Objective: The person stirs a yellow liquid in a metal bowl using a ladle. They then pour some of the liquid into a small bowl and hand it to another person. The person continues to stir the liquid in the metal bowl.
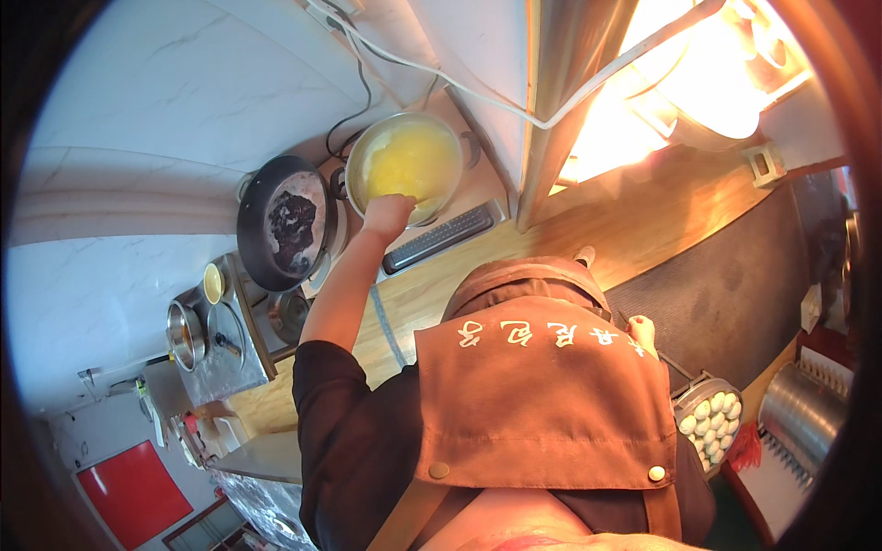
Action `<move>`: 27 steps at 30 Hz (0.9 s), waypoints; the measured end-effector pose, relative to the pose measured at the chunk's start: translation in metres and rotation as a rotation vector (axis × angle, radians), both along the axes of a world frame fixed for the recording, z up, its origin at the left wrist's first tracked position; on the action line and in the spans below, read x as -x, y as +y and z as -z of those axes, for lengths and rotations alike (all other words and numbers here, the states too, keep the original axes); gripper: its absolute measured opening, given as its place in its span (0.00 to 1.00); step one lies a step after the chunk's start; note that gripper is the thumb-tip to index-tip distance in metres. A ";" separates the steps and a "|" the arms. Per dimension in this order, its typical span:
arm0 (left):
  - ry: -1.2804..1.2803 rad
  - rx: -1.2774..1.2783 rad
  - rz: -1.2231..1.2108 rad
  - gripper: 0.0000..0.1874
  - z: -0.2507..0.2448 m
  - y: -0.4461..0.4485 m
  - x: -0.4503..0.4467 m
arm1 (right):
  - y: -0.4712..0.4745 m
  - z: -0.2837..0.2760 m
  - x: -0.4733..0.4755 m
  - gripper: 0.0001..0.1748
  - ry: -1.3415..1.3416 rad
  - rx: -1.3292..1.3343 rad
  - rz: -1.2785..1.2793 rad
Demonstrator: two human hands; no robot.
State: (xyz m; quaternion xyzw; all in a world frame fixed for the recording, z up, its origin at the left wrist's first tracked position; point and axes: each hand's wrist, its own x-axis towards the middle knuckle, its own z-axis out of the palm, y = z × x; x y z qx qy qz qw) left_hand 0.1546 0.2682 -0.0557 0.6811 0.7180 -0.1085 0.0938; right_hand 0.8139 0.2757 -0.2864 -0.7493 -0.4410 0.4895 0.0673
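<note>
My left hand (389, 215) reaches over the near rim of a two-handled metal pot (451, 196). Its fingers are curled, and what they grip, if anything, is hidden. Yellow contents (403, 160) fill the pot, blurred as if by steam. Low beside my brown apron (544, 399), my right hand (642, 334) is closed around a thin dark handle (675, 366). That handle runs towards a round pan (739, 413) filled with several pale, round pieces (713, 423), apparently buns.
Left of the pot stands a dark wok (251, 237) with dark residue. A black grille (441, 237) lies before the pot. Farther left are a metal bowl (185, 336) and a yellow bowl (213, 284). A white cable (475, 88) hangs overhead. A dark mat (723, 289) covers the floor at right.
</note>
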 end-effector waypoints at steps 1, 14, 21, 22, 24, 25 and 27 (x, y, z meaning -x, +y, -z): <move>-0.003 -0.013 0.013 0.09 -0.002 -0.009 0.001 | 0.002 0.006 0.001 0.07 -0.001 0.041 0.045; 0.173 0.005 -0.004 0.09 0.019 -0.036 0.036 | -0.007 -0.025 0.016 0.07 -0.066 -0.004 -0.028; 0.180 -0.091 -0.082 0.09 0.033 0.017 0.050 | -0.035 -0.046 0.005 0.07 -0.112 0.025 0.091; 0.192 -0.090 -0.093 0.09 0.034 0.024 0.053 | -0.040 -0.053 0.007 0.06 -0.100 0.008 0.090; 0.206 -0.089 -0.097 0.09 0.035 0.040 0.061 | -0.048 -0.068 0.014 0.06 -0.060 0.012 0.148; 0.207 -0.086 -0.092 0.10 0.034 0.046 0.067 | -0.052 -0.076 0.018 0.06 -0.070 0.001 0.140; 0.208 -0.066 -0.112 0.10 0.034 0.049 0.075 | -0.057 -0.091 0.028 0.06 -0.089 -0.022 0.119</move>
